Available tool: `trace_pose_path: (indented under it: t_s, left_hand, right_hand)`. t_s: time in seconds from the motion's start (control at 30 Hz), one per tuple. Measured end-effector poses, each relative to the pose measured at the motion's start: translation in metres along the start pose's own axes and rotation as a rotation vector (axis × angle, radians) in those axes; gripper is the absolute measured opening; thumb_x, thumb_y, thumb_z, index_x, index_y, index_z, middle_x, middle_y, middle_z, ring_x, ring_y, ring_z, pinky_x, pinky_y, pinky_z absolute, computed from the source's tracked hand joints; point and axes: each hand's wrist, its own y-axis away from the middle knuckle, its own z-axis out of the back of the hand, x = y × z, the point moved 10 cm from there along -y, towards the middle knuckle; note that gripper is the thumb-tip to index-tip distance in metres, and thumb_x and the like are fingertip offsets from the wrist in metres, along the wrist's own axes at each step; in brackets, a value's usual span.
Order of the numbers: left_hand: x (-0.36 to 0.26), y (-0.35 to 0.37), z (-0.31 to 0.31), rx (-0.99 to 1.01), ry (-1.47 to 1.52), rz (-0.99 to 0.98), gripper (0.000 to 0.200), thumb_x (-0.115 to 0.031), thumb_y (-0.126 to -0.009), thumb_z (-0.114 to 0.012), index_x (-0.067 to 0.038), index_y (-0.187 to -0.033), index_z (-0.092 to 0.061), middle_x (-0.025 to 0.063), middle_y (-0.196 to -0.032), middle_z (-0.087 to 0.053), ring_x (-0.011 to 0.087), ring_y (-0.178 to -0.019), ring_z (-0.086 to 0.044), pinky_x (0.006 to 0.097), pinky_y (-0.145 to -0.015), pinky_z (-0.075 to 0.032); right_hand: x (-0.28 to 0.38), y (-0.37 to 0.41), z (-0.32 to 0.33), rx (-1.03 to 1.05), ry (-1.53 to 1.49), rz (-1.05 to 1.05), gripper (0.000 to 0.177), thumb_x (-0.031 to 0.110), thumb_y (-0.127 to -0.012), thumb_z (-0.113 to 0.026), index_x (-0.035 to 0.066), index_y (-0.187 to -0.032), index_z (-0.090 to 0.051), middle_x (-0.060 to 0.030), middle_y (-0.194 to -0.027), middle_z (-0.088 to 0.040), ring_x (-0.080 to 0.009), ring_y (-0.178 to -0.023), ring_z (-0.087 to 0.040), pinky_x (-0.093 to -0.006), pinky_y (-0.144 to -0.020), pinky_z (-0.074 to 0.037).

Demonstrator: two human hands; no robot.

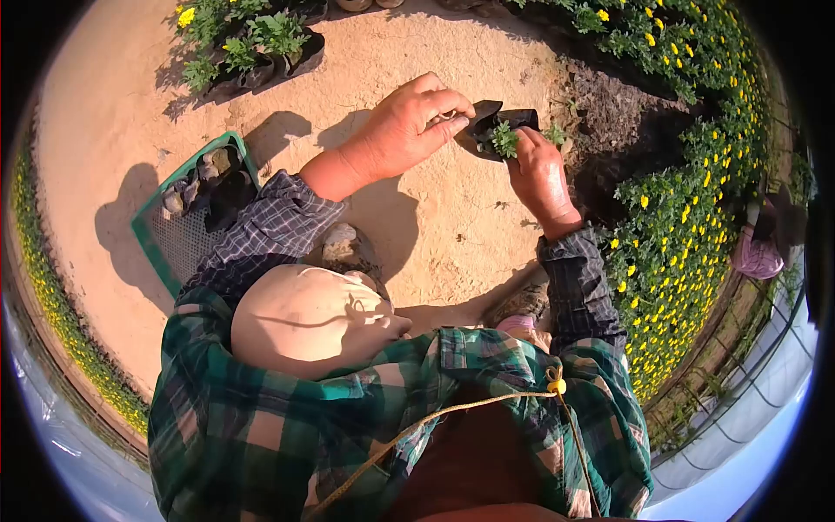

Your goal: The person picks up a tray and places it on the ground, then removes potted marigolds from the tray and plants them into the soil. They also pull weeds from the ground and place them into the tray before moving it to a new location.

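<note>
My left hand (404, 126) reaches forward with curled fingers, thumb and fingertips pinched at the left edge of a black plastic plant bag (520, 117). On the other side, my right hand (541, 174) is closed at the bag, its fingers bent down beside a small green seedling (504, 139). The bag's opening faces up, and the seedling's leaves show between my two hands. More green leaves (554, 135) stick out just right of my right fingers. The fingers hide how far the bag is filled and exactly where each hand grips it.
A green crate (141, 228) with black bags (230, 198) and clods lies left on sandy ground (452, 222). Potted plants (277, 35) stand at the upper left. Yellow-flowered plants (674, 252) line the right, where another person (758, 252) is partly visible. My shoes are below my hands.
</note>
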Motion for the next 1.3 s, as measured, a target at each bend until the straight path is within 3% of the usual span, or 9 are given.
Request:
trace_pose_path:
  t_s: [0.07, 0.2, 0.53, 0.63, 0.7, 0.83, 0.87, 1.1, 1.3]
  left_hand:
    - [-0.015, 0.006, -0.001, 0.037, -0.16, -0.156, 0.019, -0.011, -0.079, -0.068, -0.007, -0.097, -0.063, 0.008, -0.089, -0.053, 0.024, -0.086, -0.054, 0.0346, -0.078, -0.044]
    - [0.003, 0.022, 0.002, 0.008, -0.353, -0.054, 0.026, -0.015, -0.065, -0.074, -0.009, -0.088, -0.062, 0.0101, -0.084, -0.052, 0.0297, -0.083, -0.053, 0.0413, -0.073, -0.044]
    - [0.053, 0.038, -0.007, -0.076, -0.171, 0.189, 0.021, -0.012, -0.069, -0.073, -0.004, -0.085, -0.062, 0.0091, -0.083, -0.051, 0.0248, -0.08, -0.055, 0.0341, -0.071, -0.044]
    - [0.081, 0.047, -0.01, -0.155, 0.143, 0.32, 0.013, -0.016, -0.074, -0.072, -0.006, -0.079, -0.065, 0.0085, -0.083, -0.057, 0.0207, -0.074, -0.058, 0.0346, -0.061, -0.044]
    - [0.105, 0.06, -0.03, -0.106, 0.684, 0.642, 0.011, -0.017, -0.081, -0.068, -0.007, -0.079, -0.064, 0.0038, -0.082, -0.06, 0.0128, -0.075, -0.056, 0.0286, -0.06, -0.041]
    - [0.106, 0.073, -0.034, -0.175, 1.154, 0.861, 0.012, -0.02, -0.087, -0.063, -0.009, -0.091, -0.06, -0.0027, -0.084, -0.057, 0.0087, -0.075, -0.052, 0.0274, -0.075, -0.044]
    - [0.115, 0.075, -0.032, -0.21, 1.253, 0.799, 0.01, -0.02, -0.089, -0.062, -0.011, -0.09, -0.058, -0.0036, -0.081, -0.054, 0.0082, -0.072, -0.051, 0.0277, -0.074, -0.045]
    - [0.118, 0.103, -0.047, -0.037, 0.843, 0.772, 0.013, -0.019, -0.089, -0.062, -0.009, -0.091, -0.055, -0.0043, -0.081, -0.054, 0.0061, -0.075, -0.052, 0.0248, -0.069, -0.046]
    - [0.101, 0.113, -0.086, 0.175, 0.895, 0.766, 0.011, -0.009, -0.086, -0.06, -0.001, -0.09, -0.053, 0.0053, -0.08, -0.061, 0.0111, -0.064, -0.057, 0.0252, -0.059, -0.049]
  right_hand:
    - [0.021, -0.01, -0.01, -0.015, -0.022, 0.064, 0.015, -0.002, -0.074, -0.059, -0.001, -0.088, -0.053, -0.0173, -0.085, -0.058, -0.0364, -0.081, -0.058, -0.0417, -0.068, -0.049]
    - [0.037, -0.02, -0.026, 0.006, -0.12, 0.081, 0.013, -0.001, -0.074, -0.059, 0.0, -0.086, -0.052, -0.0164, -0.082, -0.056, -0.0354, -0.078, -0.057, -0.0422, -0.066, -0.047]
    - [0.03, -0.02, -0.043, 0.004, -0.261, -0.042, 0.013, -0.002, -0.074, -0.06, 0.0, -0.084, -0.052, -0.0175, -0.08, -0.055, -0.0386, -0.077, -0.056, -0.0434, -0.065, -0.046]
    - [0.024, -0.019, -0.048, 0.021, -0.322, -0.107, 0.013, -0.003, -0.073, -0.06, 0.0, -0.084, -0.051, -0.018, -0.08, -0.056, -0.0399, -0.076, -0.056, -0.0436, -0.064, -0.046]
    - [0.022, -0.018, -0.052, 0.032, -0.317, -0.132, 0.013, -0.003, -0.074, -0.06, -0.001, -0.083, -0.051, -0.0186, -0.081, -0.057, -0.0405, -0.075, -0.056, -0.0428, -0.063, -0.046]
    - [0.024, -0.017, -0.058, 0.024, -0.344, -0.099, 0.013, -0.003, -0.074, -0.06, -0.001, -0.084, -0.052, -0.0191, -0.082, -0.057, -0.0408, -0.076, -0.057, -0.0428, -0.063, -0.046]
    - [0.019, -0.015, -0.061, 0.015, -0.342, -0.117, 0.012, -0.003, -0.075, -0.059, -0.001, -0.085, -0.052, -0.0193, -0.082, -0.058, -0.0407, -0.076, -0.057, -0.0427, -0.063, -0.047]
    - [0.017, -0.079, -0.05, -0.058, -0.242, -0.052, 0.01, -0.004, -0.075, -0.057, 0.0, -0.084, -0.054, -0.0189, -0.083, -0.059, -0.0396, -0.078, -0.058, -0.0432, -0.066, -0.047]
    - [0.049, -0.171, -0.082, -0.099, 0.042, 0.192, 0.013, 0.003, -0.075, -0.054, 0.002, -0.088, -0.055, -0.015, -0.085, -0.059, -0.0331, -0.083, -0.061, -0.0393, -0.071, -0.05]
